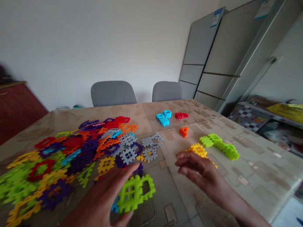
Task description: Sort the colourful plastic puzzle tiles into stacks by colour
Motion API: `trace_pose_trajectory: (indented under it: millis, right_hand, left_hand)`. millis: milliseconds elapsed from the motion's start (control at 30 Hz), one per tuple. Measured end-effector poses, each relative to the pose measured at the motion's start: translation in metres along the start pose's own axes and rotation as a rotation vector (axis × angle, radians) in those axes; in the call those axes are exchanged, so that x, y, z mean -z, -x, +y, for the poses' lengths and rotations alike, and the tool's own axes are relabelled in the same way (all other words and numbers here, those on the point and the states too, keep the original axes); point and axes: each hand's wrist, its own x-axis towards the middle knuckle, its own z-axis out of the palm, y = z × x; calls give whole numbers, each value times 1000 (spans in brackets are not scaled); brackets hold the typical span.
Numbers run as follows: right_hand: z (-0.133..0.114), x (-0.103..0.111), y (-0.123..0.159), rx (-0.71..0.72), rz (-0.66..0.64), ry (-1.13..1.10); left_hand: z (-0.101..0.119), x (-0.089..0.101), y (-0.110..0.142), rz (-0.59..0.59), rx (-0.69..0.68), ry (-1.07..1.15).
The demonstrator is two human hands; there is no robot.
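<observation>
the green toy piece (138, 193) is in your left hand (101, 200), near your side of the table (165, 186). your fingers go around it, one by its top edge and one by its bottom edge. it has a part like a window and a part with one big hole. a bit of blue (115, 206) peeks out by its left side. your right hand (199, 171) is loose, with its fingers bent a little and a gap between them and the thumb. it is in front of some yellow pieces (198, 150) and hides part of them. past it, a long green shape (220, 145) lies on the right, with a small orange shape (183, 131), a red shape (181, 115) and a blue shape (163, 119) farther off. on your left is a big messy pile (88, 146) of flat pieces in many colors. gray pieces (146, 142) lie at its right edge. two gray chairs (113, 93) stand behind the table.
</observation>
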Motion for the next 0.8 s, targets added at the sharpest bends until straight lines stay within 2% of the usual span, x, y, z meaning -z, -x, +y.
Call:
trace_pose_trajectory:
  millis: [67, 133, 267, 400, 533, 667, 800]
  right_hand:
    - [-7, -33, 5, -52, -74, -155]
    - [-9, -54, 8, -77, -135, -252]
    - [-5, -71, 4, -169, -206, -463]
    - [0, -73, -6, -227, -230, -642]
    - [-2, -67, -15, -193, -173, -645]
    - [-5, -57, -18, -188, -84, -621]
    - [-7, -51, -15, -170, -122, -660]
  left_hand:
    - [15, -3, -15, -12, -40, -2]
    - [30, -5, -26, 6, -59, -8]
    - [48, -7, -37, 25, -103, -16]
    - [55, -15, -45, 20, -134, -63]
    - [61, -25, -59, 45, -162, -77]
    - [65, -29, -71, 4, -111, -1]
    - [63, -29, -71, 4, -72, 111]
